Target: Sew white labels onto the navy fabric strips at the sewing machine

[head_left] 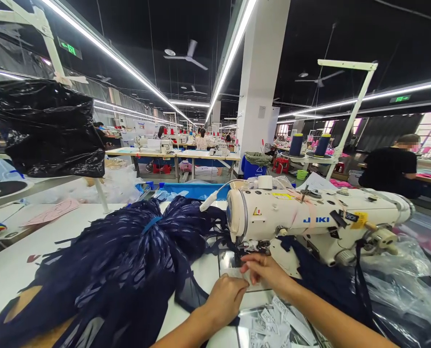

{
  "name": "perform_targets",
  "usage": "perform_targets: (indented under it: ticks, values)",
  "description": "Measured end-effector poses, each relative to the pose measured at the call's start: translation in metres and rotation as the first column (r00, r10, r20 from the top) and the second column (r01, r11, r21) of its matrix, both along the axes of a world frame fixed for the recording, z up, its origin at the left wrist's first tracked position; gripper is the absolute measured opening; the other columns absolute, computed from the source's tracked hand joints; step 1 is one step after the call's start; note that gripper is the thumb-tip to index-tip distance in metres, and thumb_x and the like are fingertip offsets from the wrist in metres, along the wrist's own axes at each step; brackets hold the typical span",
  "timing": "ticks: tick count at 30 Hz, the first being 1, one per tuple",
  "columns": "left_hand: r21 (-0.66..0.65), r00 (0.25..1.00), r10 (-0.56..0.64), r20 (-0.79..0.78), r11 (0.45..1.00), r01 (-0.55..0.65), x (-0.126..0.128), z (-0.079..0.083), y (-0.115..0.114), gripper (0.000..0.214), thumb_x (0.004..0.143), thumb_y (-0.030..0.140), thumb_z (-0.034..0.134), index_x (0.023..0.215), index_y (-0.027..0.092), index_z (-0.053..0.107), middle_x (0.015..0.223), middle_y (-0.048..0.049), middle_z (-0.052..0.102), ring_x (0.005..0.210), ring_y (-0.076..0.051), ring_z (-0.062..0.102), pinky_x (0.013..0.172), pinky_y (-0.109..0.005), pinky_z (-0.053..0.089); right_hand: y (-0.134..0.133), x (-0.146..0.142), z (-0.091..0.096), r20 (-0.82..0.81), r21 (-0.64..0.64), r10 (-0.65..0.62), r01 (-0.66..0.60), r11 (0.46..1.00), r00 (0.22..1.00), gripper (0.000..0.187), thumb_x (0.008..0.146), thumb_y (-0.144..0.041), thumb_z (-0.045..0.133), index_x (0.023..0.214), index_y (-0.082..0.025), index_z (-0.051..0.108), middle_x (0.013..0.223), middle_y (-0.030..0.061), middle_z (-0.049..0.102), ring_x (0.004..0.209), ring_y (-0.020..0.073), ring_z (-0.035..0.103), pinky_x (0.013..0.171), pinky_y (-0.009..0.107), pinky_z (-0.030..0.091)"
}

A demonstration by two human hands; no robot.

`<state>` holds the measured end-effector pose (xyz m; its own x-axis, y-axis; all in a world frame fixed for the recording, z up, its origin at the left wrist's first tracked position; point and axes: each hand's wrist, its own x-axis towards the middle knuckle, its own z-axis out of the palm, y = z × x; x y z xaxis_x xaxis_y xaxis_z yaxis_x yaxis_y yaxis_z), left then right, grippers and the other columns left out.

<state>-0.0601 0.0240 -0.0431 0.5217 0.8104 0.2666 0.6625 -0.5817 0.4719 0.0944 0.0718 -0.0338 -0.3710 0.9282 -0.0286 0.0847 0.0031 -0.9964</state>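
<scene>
Reading the head view as a clock face, black plastic [52,133] hangs between nine and ten o'clock, hiding whatever it covers and cut off by the left edge. At eight o'clock a big bundle of navy fabric strips [121,263], gathered by a blue band [152,224], sprawls over the white table [70,217]; its lower end blurs and runs out of frame, and the tan material [25,302] under it is too covered to identify. At six o'clock the left hand [227,297] is curled with its knuckles up, its fingertips out of sight, beside a small whitish piece [237,273]; I cannot tell whether it grips this. The right hand [264,270], at five o'clock, is half bent at the same piece, and its hold is likewise unclear. Below it lie loose white labels [273,324], their print mostly unreadable, some cropped by the bottom edge. The sewing machine [291,217] fills four o'clock, its needle area partly masked by the right hand. Farther right, a person in black [389,166] sits at three o'clock, and crumpled clear plastic [407,266] at four veils navy cloth.
</scene>
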Motion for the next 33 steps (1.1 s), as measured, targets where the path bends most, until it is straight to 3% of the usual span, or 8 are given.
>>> perform_targets:
  ticks: [5, 10, 13, 15, 19, 23, 26, 33]
  values:
    - [0.027, 0.999, 0.044, 0.027, 0.999, -0.045, -0.005, 0.004, 0.001, 0.028, 0.080, 0.015, 0.040, 0.097, 0.021, 0.061, 0.085, -0.0034, 0.065, 0.079, -0.018, 0.058, 0.079, -0.031, 0.040, -0.002, -0.005, 0.011, -0.122, -0.134, -0.027, 0.011, 0.991, 0.992, 0.037, 0.052, -0.048, 0.067, 0.068, -0.017, 0.056, 0.049, -0.0060, 0.048, 0.041, 0.0075, 0.042, 0.047, 0.023, 0.033]
    - [0.039, 0.917, 0.180, 0.357, 0.978, -0.207, -0.010, 0.014, 0.003, 0.020, 0.079, 0.026, 0.046, 0.081, 0.015, 0.063, 0.087, -0.0093, 0.060, 0.076, -0.018, 0.054, 0.073, -0.032, 0.042, 0.002, 0.015, 0.010, 0.191, 0.261, -0.116, 0.063, 0.963, 0.975, 0.025, 0.062, -0.042, 0.058, 0.057, -0.018, 0.053, 0.049, -0.0028, 0.048, 0.051, 0.0136, 0.047, 0.056, 0.028, 0.039]
    - [-0.209, 0.771, 0.110, 0.628, 0.977, 0.031, -0.005, 0.020, 0.000, 0.032, 0.075, 0.030, 0.053, 0.104, 0.017, 0.055, 0.105, -0.0102, 0.056, 0.070, -0.014, 0.055, 0.070, -0.030, 0.044, -0.009, 0.022, 0.011, 0.257, 0.445, -0.125, -0.003, 0.895, 0.958, 0.020, 0.070, -0.035, 0.054, 0.061, -0.018, 0.060, 0.074, 0.0045, 0.060, 0.076, 0.0192, 0.054, 0.074, 0.033, 0.041]
    - [-0.345, 0.659, 0.074, 0.749, 0.892, 0.292, 0.002, 0.021, -0.003, 0.050, 0.069, 0.035, 0.061, 0.115, 0.020, 0.046, 0.116, -0.0112, 0.050, 0.066, -0.012, 0.056, 0.067, -0.029, 0.045, -0.018, 0.020, 0.013, 0.204, 0.435, -0.027, -0.066, 0.898, 0.979, 0.017, 0.070, -0.033, 0.057, 0.063, -0.019, 0.062, 0.095, 0.0073, 0.059, 0.096, 0.0216, 0.052, 0.086, 0.036, 0.038]
    - [-0.437, 0.529, 0.127, 0.839, 0.735, 0.519, 0.012, 0.016, -0.003, 0.061, 0.059, 0.039, 0.071, 0.111, 0.017, 0.046, 0.084, -0.0036, 0.056, 0.057, -0.010, 0.051, 0.059, -0.026, 0.045, -0.028, 0.009, 0.016, 0.088, 0.309, 0.103, -0.125, 0.943, 0.991, 0.013, 0.066, -0.031, 0.063, 0.063, -0.018, 0.063, 0.111, 0.0089, 0.053, 0.111, 0.0239, 0.044, 0.094, 0.039, 0.031]
    - [-0.467, 0.635, 0.241, 0.734, 0.858, 0.215, 0.011, 0.009, 0.000, 0.038, 0.065, 0.037, 0.065, 0.093, 0.013, 0.055, 0.052, 0.0061, 0.040, 0.046, -0.007, 0.038, 0.047, -0.020, 0.035, -0.025, 0.005, 0.013, 0.079, 0.268, 0.025, -0.045, 0.962, 0.997, 0.015, 0.066, -0.030, 0.062, 0.060, -0.017, 0.058, 0.104, 0.0085, 0.054, 0.105, 0.0233, 0.048, 0.094, 0.040, 0.029]
    - [-0.279, 0.768, 0.204, 0.607, 0.960, -0.034, 0.007, 0.008, 0.001, 0.019, 0.070, 0.026, 0.056, 0.084, 0.015, 0.062, 0.053, 0.0042, 0.042, 0.051, -0.009, 0.039, 0.051, -0.021, 0.034, -0.023, 0.006, 0.008, 0.085, 0.261, -0.007, -0.015, 0.965, 0.996, 0.016, 0.067, -0.030, 0.059, 0.060, -0.017, 0.053, 0.094, 0.0065, 0.056, 0.092, 0.0209, 0.053, 0.089, 0.038, 0.034]
    - [0.024, 0.897, 0.108, 0.429, 0.991, -0.131, 0.003, 0.010, 0.001, 0.024, 0.080, 0.027, 0.044, 0.074, 0.018, 0.066, 0.056, -0.0006, 0.048, 0.052, -0.011, 0.044, 0.051, -0.021, 0.035, -0.021, 0.008, 0.008, 0.162, 0.261, 0.059, -0.101, 0.960, 0.985, 0.016, 0.074, -0.027, 0.049, 0.062, -0.018, 0.046, 0.080, 0.0028, 0.057, 0.080, 0.0167, 0.052, 0.078, 0.031, 0.038]
